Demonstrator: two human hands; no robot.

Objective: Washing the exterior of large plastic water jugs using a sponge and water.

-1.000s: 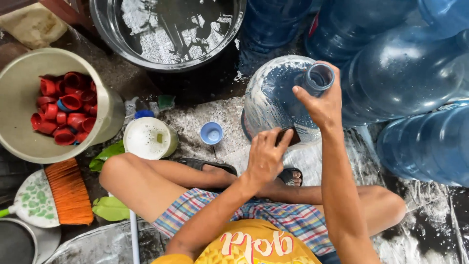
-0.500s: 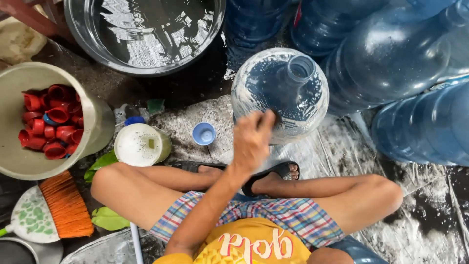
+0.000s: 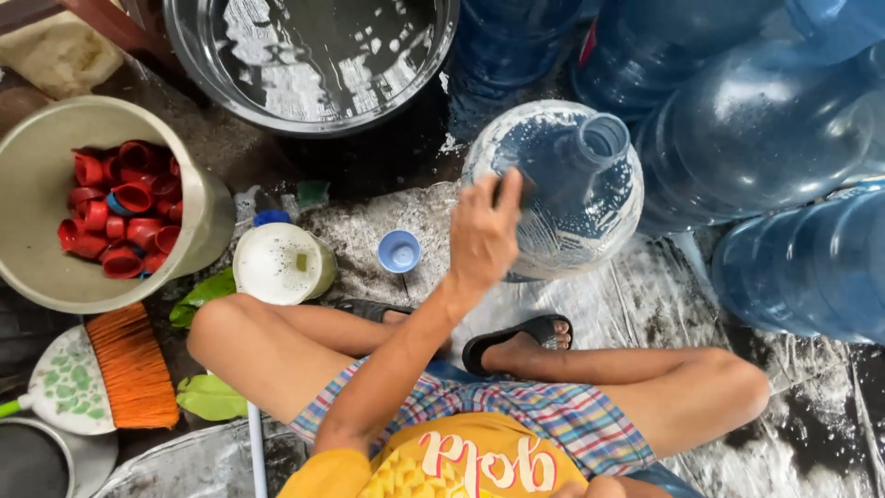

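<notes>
A: The wet floor (image 3: 369, 231) is foaming. What is the left hand (image 3: 481, 235) doing?
B: Clamping a dark pad (image 3: 525, 189) against the jug (image 3: 562, 184), lying at one o'clock.
A: The right hand?
B: Can't tell; it's out of view.

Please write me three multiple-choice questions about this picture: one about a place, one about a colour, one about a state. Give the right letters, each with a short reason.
1. Where does the small blue cap lie?
A) in the water basin
B) on the wet ground between the white tub and the soapy bottle
C) on the orange brush

2. What colour are most caps in the beige bucket?
A) red
B) green
C) white

3. How is the neck of the soapy bottle?
A) capped
B) open
C) broken off

Answers:
1 B: it rests on the ground between those two.
2 A: the caps are nearly all red.
3 B: the mouth is bare, while the left hand presses a dark pad on the bottle.
</notes>
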